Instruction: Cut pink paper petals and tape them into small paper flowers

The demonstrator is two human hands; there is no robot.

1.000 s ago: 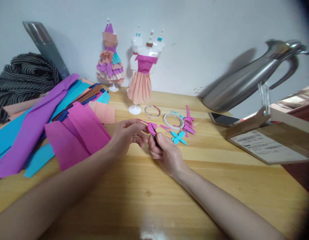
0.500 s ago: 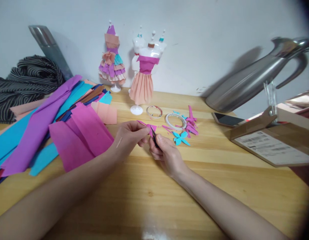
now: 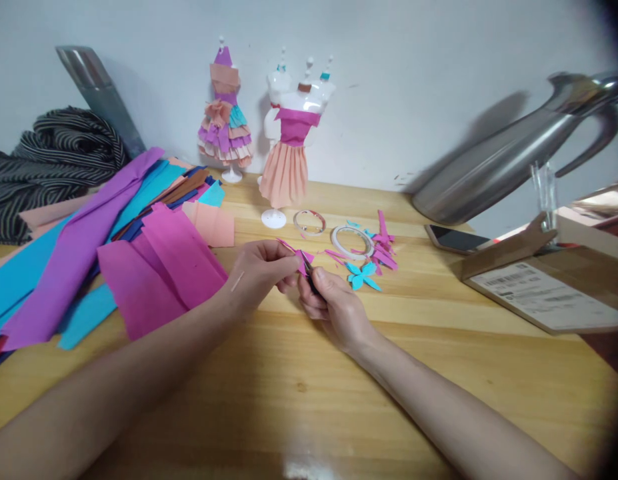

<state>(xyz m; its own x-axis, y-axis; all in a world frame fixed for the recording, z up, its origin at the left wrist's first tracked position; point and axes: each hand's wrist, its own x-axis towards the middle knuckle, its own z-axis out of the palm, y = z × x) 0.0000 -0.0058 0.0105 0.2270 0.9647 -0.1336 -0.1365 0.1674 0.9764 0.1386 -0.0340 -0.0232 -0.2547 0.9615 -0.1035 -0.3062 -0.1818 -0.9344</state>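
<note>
Between the thumb and fingers of my left hand [image 3: 261, 270] is a small piece of magenta crepe paper [image 3: 303, 257]. My right hand [image 3: 333, 303] is closed round a pair of small dark scissors [image 3: 309, 269], their blades against that paper. The fingers cover most of the scissor handles. Just right of the hands lies a turquoise paper flower [image 3: 361, 275], with magenta scraps [image 3: 385, 250] behind it. A roll of white tape [image 3: 352, 243] sits beyond the scissors, and a thinner ring [image 3: 309, 223] is left of it.
Crepe paper sheets [image 3: 161, 267] pile up at left, before a striped cloth [image 3: 59, 167]. Mannequins in paper dresses [image 3: 285, 167] stand by the wall, another [image 3: 225, 127] to their left. At right are a steel jug [image 3: 493, 167], a phone [image 3: 456, 239] and a cardboard box [image 3: 549, 287].
The scissor blades have shifted slightly at the magenta paper, whose visible shape differs a little. Both hands keep their hold and stay almost in place.
</note>
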